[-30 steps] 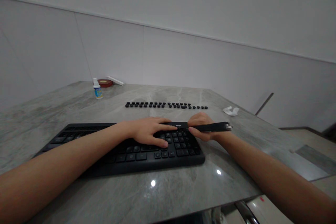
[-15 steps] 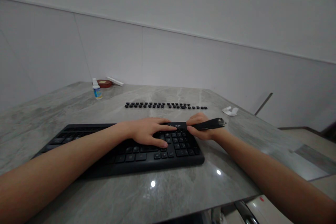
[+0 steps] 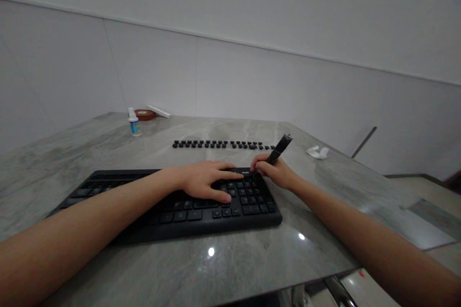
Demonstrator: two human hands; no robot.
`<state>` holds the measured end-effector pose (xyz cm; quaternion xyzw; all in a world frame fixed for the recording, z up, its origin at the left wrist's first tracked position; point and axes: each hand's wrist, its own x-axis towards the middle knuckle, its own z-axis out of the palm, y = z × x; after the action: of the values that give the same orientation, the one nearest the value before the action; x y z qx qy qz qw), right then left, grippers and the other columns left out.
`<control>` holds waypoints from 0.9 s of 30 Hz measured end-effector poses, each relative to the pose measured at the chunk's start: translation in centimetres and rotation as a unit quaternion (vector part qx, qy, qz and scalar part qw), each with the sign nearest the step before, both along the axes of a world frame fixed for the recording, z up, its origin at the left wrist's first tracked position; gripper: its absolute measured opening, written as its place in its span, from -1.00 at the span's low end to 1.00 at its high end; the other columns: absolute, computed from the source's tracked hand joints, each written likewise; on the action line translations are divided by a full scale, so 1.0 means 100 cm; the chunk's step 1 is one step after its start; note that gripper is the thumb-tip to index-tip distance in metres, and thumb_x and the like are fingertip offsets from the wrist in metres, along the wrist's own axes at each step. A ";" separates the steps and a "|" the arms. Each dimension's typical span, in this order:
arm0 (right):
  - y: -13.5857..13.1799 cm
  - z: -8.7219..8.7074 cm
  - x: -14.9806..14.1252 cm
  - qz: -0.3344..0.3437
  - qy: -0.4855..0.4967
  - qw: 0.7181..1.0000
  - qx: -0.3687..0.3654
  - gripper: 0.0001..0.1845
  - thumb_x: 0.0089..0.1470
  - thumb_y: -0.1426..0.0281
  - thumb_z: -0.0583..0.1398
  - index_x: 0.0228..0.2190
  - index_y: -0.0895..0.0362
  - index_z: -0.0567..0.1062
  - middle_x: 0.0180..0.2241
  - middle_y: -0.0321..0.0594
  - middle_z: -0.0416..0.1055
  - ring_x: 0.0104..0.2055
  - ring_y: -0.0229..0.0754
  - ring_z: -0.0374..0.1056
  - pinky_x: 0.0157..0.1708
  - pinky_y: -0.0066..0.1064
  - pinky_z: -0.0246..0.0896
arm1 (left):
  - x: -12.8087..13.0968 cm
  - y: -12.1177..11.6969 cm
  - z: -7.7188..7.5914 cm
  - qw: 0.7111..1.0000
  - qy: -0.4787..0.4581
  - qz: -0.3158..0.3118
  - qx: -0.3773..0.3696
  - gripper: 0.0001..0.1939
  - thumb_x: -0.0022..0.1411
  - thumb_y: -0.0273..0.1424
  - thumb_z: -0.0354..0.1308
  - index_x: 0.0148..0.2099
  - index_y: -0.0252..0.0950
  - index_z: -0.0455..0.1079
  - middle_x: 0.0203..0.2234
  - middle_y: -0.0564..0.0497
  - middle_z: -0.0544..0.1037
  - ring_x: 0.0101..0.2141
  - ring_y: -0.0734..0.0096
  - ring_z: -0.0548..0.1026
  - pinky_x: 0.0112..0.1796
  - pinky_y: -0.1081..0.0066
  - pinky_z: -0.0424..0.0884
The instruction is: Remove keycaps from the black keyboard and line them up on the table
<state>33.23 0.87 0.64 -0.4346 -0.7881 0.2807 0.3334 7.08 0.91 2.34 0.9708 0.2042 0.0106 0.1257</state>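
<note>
A black keyboard point(image 3: 237, 224) lies on the grey marbled table, its right end between my two hands. My left hand point(image 3: 205, 180) rests palm down across it, fingers spread toward the top right keys and thumb over the lower keys. At the keyboard's upper right corner, my right hand point(image 3: 271, 171) is closed around a slim black tool point(image 3: 280, 147). The tool slants up and to the right. Its lower tip is hidden by my fingers, and I cannot make out its exact kind. Behind the keyboard, loose black keycaps point(image 3: 219, 144) lie in two rows.
A small white spray bottle point(image 3: 135, 125) with a blue label stands at the back left, beside a reddish-brown box point(image 3: 144, 114) and a white strip point(image 3: 158, 111). Crumpled white tissue point(image 3: 317, 152) lies at the right. The table's front edge point(image 3: 306, 280) is close to my right forearm.
My right hand has turned, swinging the black tool from nearly level to a steep slant, its outer end rising and moving left. My left hand stays in place on the keyboard.
</note>
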 end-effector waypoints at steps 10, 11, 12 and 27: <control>0.001 -0.004 -0.006 -0.060 0.072 0.995 -0.021 -0.75 -0.10 0.34 0.09 -0.60 0.20 0.50 -0.70 -0.33 0.19 -0.60 -0.33 0.08 -0.61 -0.47 -0.06 | 0.000 0.000 0.001 1.000 0.003 -0.002 -0.002 -0.27 0.25 0.09 -0.04 0.36 -0.06 -0.06 0.32 -0.12 -0.01 0.25 -0.02 0.08 0.19 0.08 0.06; 0.002 -0.004 -0.007 -0.067 0.081 0.994 -0.029 -0.75 -0.10 0.34 0.10 -0.62 0.20 0.49 -0.70 -0.33 0.19 -0.61 -0.34 0.08 -0.62 -0.47 -0.07 | 0.000 0.000 0.001 1.000 0.003 -0.001 -0.003 -0.27 0.25 0.09 -0.04 0.36 -0.06 -0.05 0.32 -0.12 -0.01 0.25 -0.03 0.08 0.19 0.08 0.06; 0.002 -0.005 -0.007 -0.075 0.089 0.992 -0.038 -0.76 -0.11 0.34 0.11 -0.63 0.20 0.49 -0.71 -0.33 0.18 -0.63 -0.34 0.08 -0.64 -0.48 -0.08 | 0.000 0.000 0.001 1.000 0.004 0.000 -0.003 -0.27 0.25 0.08 -0.04 0.36 -0.06 -0.05 0.32 -0.13 -0.01 0.25 -0.03 0.08 0.19 0.08 0.06; 0.001 0.001 -0.001 0.042 0.173 0.964 -0.199 -0.73 -0.06 0.26 0.16 -0.50 0.23 0.50 -0.68 -0.32 0.31 -0.74 -0.41 0.10 -0.75 -0.54 -0.14 | 0.000 -0.001 0.003 1.000 0.005 0.000 0.003 -0.26 0.25 0.08 -0.04 0.36 -0.09 -0.04 0.32 -0.14 0.01 0.25 -0.04 0.09 0.19 0.05 0.06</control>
<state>33.13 0.99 0.70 -0.4037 -0.6642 0.5163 0.3596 7.12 0.78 2.65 0.9712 0.2046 0.0064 0.1218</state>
